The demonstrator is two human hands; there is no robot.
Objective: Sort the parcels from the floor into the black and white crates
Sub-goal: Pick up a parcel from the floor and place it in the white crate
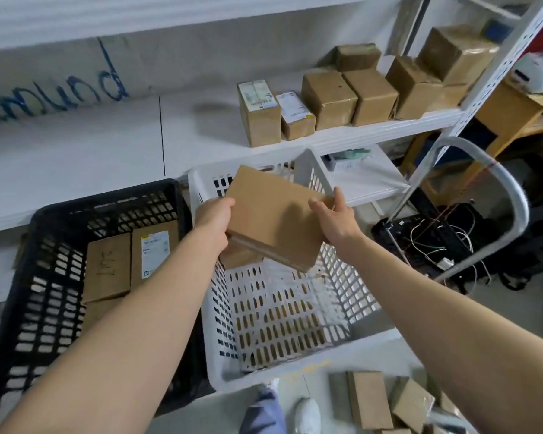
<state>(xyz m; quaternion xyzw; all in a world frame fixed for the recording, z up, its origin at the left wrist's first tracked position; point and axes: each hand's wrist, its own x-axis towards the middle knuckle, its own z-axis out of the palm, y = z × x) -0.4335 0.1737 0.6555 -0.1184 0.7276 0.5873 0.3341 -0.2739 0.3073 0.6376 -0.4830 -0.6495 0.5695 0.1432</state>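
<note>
I hold a flat brown cardboard parcel [275, 214] tilted above the white crate [295, 374]. My left hand [213, 217] grips its left edge, thumb on top. My right hand [334, 217] holds its right edge, fingers curled round it. Under the parcel, inside the white crate, part of another brown parcel [237, 256] shows. The black crate [38, 308] stands to the left and holds two flat parcels [107, 267], one with a white label [155, 253]. More parcels [369, 399] lie on the floor at the lower right.
A white shelf [373, 133] behind the crates carries several taped brown boxes. A grey curved metal handle [511, 189] stands to the right above a tangle of wires. My feet [308, 415] are on the floor in front of the white crate.
</note>
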